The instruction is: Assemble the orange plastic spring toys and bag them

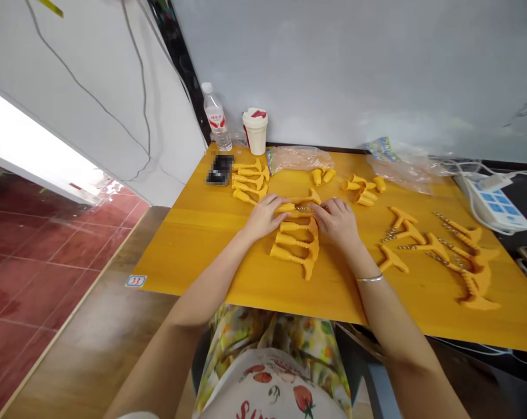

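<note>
My left hand is closed on a yellow cap. Its open end meets the bare metal spiral of a yellow T-handled corkscrew, and my right hand grips that handle, mostly hiding it. Just below lie several capped corkscrews side by side, and another lies right above my hands. A further row of capped corkscrews is beyond my left hand. Loose yellow caps sit past my right hand. Several corkscrews with bare spirals are spread to the right.
A phone-like dark object, a water bottle and a white cup stand at the back left of the wooden table. Clear plastic bags lie along the back. A power strip with cables is at the right.
</note>
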Demonstrator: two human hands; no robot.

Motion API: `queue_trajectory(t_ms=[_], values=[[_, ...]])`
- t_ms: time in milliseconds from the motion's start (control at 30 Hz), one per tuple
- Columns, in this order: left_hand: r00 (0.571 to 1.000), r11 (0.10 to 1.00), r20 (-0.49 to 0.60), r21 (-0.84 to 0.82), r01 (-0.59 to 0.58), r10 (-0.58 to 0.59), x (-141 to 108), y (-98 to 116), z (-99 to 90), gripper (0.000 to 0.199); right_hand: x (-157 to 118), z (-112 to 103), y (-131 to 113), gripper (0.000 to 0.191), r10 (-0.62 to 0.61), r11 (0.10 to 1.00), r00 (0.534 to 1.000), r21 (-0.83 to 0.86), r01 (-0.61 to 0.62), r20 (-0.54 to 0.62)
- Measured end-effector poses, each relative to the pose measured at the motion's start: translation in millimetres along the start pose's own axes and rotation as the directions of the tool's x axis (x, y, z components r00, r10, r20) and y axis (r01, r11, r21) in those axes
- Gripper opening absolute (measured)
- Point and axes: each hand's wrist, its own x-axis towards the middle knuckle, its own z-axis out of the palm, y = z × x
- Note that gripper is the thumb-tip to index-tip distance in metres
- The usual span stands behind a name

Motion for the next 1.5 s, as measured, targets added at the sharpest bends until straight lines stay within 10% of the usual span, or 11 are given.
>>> queue_trajectory(t_ms=[200,467,600,733,867,933,1067,1133,1233,1400,1500], values=[[0.996,0.988,0.078,-0.149,-0.03,0.042,-1.8,15.0,12.0,0.027,-4.2,0.7,-17.6,0.029,-0.087,0.987,0.996,0.136,0.085,0.011],[0.974,0.847,0.169,-0.486,0.215,-0.15,-1.3,19.6,9.4,0.029,-13.2,-21.5,-10.7,0.037,-0.099,0.899,0.991,0.419,0.129,-0.093],[0.985,0.86,0.142,-0.486,0.155,-0.097,-1.8,22.5,7.7,0.031,-18.7,-23.7,-14.1,0.032,0.088,0.834,0.996,0.546,-0.074,0.0],[0.997,0.945,0.042,-0.322,-0.054,0.071,-5.4,23.0,12.0,0.024,-14.7,-22.8,-30.4,0.037,0.361,0.402,0.875,0.793,-0.459,0.323],[0.991,0.969,-0.031,-0.209,-0.135,0.131,-5.1,24.4,14.3,0.022,-6.8,-26.7,-30.0,0.047,0.275,-0.076,0.738,0.779,-0.622,0.616],[0.995,0.964,-0.056,-0.25,-0.094,0.083,-3.1,25.5,13.5,0.023,-6.5,-28.6,-22.4,0.054,0.327,0.006,0.766,0.809,-0.587,0.553],[0.994,0.956,-0.103,-0.292,-0.011,-0.02,-0.9,24.8,11.2,0.024,-10.9,-29.4,-8.9,0.046,0.309,0.64,0.929,0.678,-0.361,0.204],[0.996,0.958,-0.092,-0.288,-0.008,-0.019,-2.1,23.1,11.1,0.024,-12.3,-27.5,-8.5,0.041,0.237,0.779,0.96,0.56,-0.281,0.151],[0.996,0.97,-0.091,-0.24,-0.036,0.015,-5.4,20.5,12.3,0.024,-11.7,-22.4,-16.5,0.051,0.323,0.669,0.912,0.621,-0.409,0.253],[0.991,0.985,-0.094,-0.136,-0.104,0.091,-7.4,16.5,15.0,0.025,-7.2,-16.2,-30.8,0.065,0.351,0.059,0.714,0.746,-0.663,0.606],[0.993,0.987,-0.102,-0.144,-0.075,0.061,-5.6,15.8,13.5,0.026,-7.4,-17.4,-27.3,0.065,0.368,0.082,0.72,0.751,-0.655,0.588]])
